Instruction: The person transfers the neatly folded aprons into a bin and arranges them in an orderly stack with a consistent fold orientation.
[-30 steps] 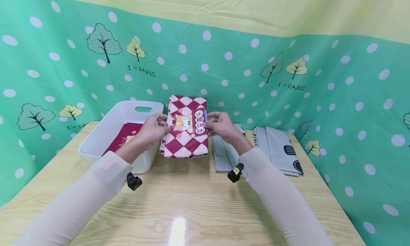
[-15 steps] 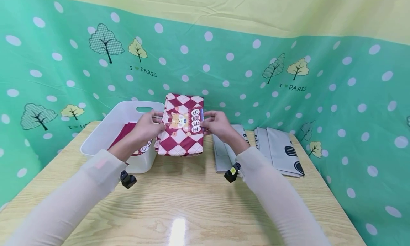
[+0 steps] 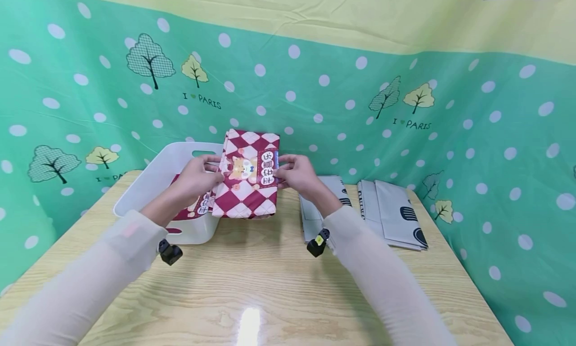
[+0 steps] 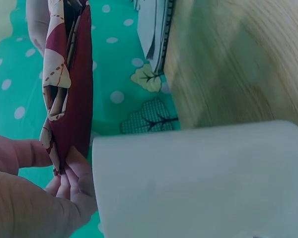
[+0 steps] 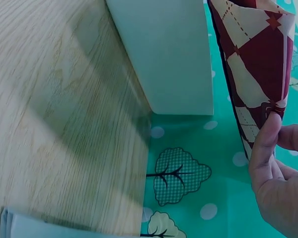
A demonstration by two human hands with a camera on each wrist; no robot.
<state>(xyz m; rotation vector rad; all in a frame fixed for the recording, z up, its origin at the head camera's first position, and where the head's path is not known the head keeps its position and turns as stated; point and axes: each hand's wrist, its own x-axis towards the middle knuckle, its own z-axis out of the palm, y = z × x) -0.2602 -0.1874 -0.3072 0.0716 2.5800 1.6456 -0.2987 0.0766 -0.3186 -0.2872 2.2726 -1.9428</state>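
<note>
Between both hands hangs a folded cloth (image 3: 245, 196) with a dark red and cream diamond pattern, a cartoon animal and a label strip. My left hand (image 3: 196, 177) pinches its left edge, thumb in front and fingers behind. On the opposite edge my right hand (image 3: 298, 173) pinches it the same way. The wrist views show the folded layers side-on, above the height of the bin's rim. Just left of and partly behind the cloth stands a white plastic bin (image 3: 148, 186). Inside lies another dark red folded cloth (image 3: 191, 213), partly hidden by my left hand.
Two grey folded cloths lie on the wooden table (image 3: 252, 266) to the right: one grey cloth (image 3: 310, 216) partly behind my right forearm, the other grey cloth (image 3: 391, 213) with dark prints farther right. A green dotted curtain (image 3: 288, 86) hangs behind the table.
Both hands have moved left together with the diamond-patterned cloth, which now overlaps the bin's right side in the head view. The grip on it looks the same.
</note>
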